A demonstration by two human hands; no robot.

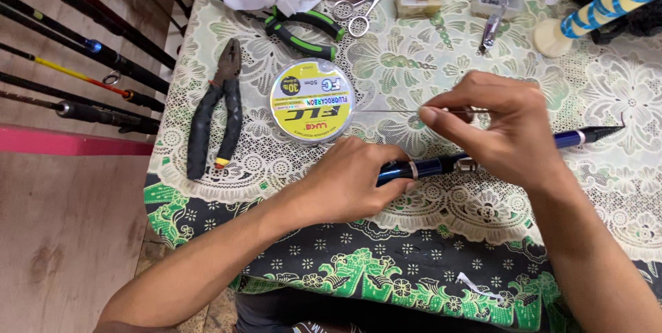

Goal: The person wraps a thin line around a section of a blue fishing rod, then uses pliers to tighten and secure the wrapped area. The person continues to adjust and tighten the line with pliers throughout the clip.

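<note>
The left hand grips one dark blue rod near the front edge of the table; the rod lies across the tablecloth, pointing toward the right edge. The right hand pinches one thin line between thumb and forefinger, apparently just above the rod. One round spool lies flat behind the left hand. Two pliers lie nearby: black-handled pliers toward the left edge, green-handled pliers at the back. One pair of scissors lies beside them.
</note>
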